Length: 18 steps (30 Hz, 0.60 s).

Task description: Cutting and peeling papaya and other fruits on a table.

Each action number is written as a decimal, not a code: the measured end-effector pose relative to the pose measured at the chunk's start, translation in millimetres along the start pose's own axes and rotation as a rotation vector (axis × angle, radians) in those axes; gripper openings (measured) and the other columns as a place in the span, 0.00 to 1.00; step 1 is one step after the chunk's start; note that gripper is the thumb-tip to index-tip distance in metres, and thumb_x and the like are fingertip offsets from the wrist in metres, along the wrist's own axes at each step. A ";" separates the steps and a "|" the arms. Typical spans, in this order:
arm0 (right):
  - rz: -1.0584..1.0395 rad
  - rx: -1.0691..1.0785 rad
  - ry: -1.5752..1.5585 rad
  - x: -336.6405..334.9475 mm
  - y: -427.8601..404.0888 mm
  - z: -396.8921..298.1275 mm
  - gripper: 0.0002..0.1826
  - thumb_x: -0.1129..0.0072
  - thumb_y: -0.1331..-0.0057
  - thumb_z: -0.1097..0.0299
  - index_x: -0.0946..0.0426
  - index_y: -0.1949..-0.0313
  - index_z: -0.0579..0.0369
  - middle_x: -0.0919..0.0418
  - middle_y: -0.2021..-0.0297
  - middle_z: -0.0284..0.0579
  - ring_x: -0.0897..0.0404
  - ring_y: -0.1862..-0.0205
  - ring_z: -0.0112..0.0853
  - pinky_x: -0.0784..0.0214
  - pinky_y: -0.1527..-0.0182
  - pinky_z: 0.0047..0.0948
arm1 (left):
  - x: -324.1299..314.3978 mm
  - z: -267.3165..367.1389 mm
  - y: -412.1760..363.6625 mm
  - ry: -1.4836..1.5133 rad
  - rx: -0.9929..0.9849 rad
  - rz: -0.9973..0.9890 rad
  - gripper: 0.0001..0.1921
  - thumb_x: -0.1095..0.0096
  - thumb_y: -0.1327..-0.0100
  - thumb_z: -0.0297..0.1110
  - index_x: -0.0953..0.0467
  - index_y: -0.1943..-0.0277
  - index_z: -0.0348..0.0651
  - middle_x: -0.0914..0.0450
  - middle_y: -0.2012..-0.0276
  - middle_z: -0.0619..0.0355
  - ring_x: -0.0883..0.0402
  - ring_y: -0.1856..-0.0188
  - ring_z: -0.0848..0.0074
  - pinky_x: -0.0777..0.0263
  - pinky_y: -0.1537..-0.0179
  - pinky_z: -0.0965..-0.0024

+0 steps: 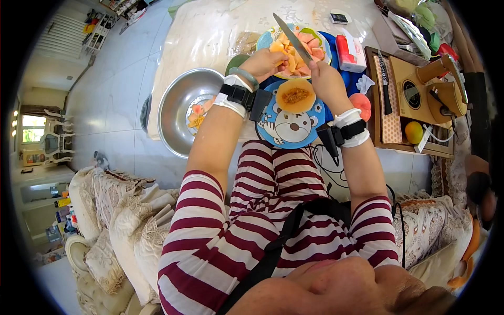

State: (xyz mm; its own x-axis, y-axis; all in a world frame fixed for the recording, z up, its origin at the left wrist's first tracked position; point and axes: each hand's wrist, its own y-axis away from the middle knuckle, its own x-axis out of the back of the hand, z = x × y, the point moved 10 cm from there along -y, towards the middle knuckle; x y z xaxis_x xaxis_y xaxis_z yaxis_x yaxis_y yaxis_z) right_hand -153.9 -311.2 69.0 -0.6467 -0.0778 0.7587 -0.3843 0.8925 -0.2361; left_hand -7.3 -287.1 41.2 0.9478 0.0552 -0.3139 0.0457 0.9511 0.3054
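Note:
My left hand [264, 66] grips a piece of orange melon [277, 46] at the left side of a patterned plate [261, 38]. In my right hand [327, 80] is the handle of a kitchen knife [292, 37], its blade slanting up and left over the plate. Cut orange and pink fruit chunks [310, 41] fill that plate. Closer to me, a melon half [295, 96] with its seeds showing lies cut side up on a blue plate with an animal picture [292, 126]. A pink peach-like fruit [360, 105] is beside my right wrist.
Left stands a steel bowl [170, 106] with peels and seeds. On the right, a wooden tray [372, 130] carries a second knife [385, 84], a kettle [441, 102] and a yellow fruit [414, 132]. A tissue pack [350, 53] and crumpled tissue [364, 83] lie nearby. Black cables [332, 169] hang below.

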 end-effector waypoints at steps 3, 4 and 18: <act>0.004 0.058 0.010 14.2 4.7 -17.7 0.19 0.60 0.32 0.57 0.29 0.71 0.60 0.24 0.77 0.57 0.24 0.73 0.52 0.33 0.70 0.48 | 16.9 1.4 -7.8 -0.236 -0.041 0.040 0.07 0.43 0.39 0.25 0.27 0.60 0.32 0.25 0.68 0.58 0.27 0.70 0.78 0.30 0.68 0.78; -0.018 0.123 0.014 19.0 8.7 -30.0 0.18 0.59 0.32 0.57 0.30 0.71 0.59 0.24 0.78 0.56 0.24 0.73 0.51 0.33 0.71 0.47 | 19.2 0.3 -9.6 -0.234 -0.042 0.044 0.07 0.43 0.39 0.25 0.27 0.60 0.32 0.25 0.68 0.58 0.27 0.70 0.78 0.30 0.68 0.78; -0.099 0.189 0.187 8.6 23.2 -42.2 0.17 0.56 0.33 0.56 0.30 0.70 0.56 0.23 0.79 0.51 0.23 0.75 0.46 0.32 0.74 0.44 | 16.4 -3.4 -7.1 -0.215 -0.120 0.166 0.11 0.44 0.45 0.18 0.26 0.57 0.32 0.23 0.61 0.55 0.24 0.63 0.75 0.27 0.64 0.76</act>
State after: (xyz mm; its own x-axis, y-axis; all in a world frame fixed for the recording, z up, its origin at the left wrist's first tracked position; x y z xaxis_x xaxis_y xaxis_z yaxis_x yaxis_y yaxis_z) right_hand -140.5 -272.4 95.6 -0.4737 -0.0612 0.8785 -0.5667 0.7848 -0.2509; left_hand 6.8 -291.9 30.7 0.9849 0.1600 -0.0667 -0.1414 0.9641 0.2246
